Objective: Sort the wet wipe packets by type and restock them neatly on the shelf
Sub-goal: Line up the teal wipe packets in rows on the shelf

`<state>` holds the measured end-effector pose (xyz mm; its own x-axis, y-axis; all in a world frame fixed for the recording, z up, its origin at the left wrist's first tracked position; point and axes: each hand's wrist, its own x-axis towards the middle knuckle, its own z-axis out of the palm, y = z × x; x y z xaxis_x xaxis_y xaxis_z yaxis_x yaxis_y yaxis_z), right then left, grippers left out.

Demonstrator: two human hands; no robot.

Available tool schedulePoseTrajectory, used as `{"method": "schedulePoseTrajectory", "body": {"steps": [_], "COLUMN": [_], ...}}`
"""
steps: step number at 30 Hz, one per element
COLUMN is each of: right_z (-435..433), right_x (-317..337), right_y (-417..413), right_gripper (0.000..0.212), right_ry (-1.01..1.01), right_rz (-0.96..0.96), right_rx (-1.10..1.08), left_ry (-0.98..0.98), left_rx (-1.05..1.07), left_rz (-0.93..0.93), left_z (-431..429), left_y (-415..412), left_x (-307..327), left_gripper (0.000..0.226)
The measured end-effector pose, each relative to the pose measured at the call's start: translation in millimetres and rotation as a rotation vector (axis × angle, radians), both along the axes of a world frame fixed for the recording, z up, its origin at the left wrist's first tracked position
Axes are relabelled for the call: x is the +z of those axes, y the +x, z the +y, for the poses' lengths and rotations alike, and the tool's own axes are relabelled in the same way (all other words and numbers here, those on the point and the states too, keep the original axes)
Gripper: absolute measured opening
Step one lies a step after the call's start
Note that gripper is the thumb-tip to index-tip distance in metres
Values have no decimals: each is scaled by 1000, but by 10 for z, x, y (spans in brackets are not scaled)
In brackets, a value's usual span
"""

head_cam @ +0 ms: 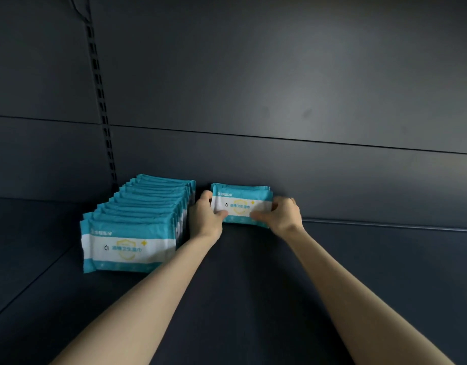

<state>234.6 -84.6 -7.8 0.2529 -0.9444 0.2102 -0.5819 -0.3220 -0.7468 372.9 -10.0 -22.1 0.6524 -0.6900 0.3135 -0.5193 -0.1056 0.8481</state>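
A dark back panel (279,83) fills most of the view, with a slotted upright (101,101) running down its left part and a thin seam crossing it from side to side. Below it lies the dark shelf (240,272), bare in its middle and right.

On the left part of the shelf stands a row (137,219) of teal-and-white wipe packets, upright on their long edges, faces toward the camera, packed one behind another from near the front back to the panel. The front packet shows a white band with blue print and a yellow shield mark.

Two bare forearms reach in from the bottom edge toward the back of the shelf. There a small stack (241,205) of the same packets stands upright against the panel, just right of the row and apart from it by a narrow gap. How many packets are in the stack cannot be told.

The left hand (204,217) grips the stack's left end, thumb across the front face and fingers curled behind, narrowly closed. The right hand (279,216) clasps the right end the same way, thumb on the front, its fingers slightly blurred
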Motion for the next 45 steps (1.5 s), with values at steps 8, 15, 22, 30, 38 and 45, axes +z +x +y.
{"method": "schedulePoseTrajectory", "body": {"steps": [8,15,22,30,38,45], "right_z": [22,7,-4,41,529,1419], "right_x": [-14,-15,-9,57,417,511], "right_y": [57,60,89,66,-304,-1080], "right_gripper": [65,61,61,64,41,25], "right_ry": [-211,-235,-229,-242,-330,-505], "right_rz": [99,106,116,253,269,134], "right_rx": [61,115,144,117,73,103], "left_ry": [82,17,24,107,161,-17], "left_rx": [106,120,124,117,26,-154], "left_rz": [-252,-125,-104,-170,-284,-457], "left_z": [-49,-73,-102,-69,368,1318], "left_y": [-31,-13,16,-5,-320,-1007], "left_x": [-8,-6,-45,-26,377,638], "left_gripper": [34,42,39,40,42,18]}}
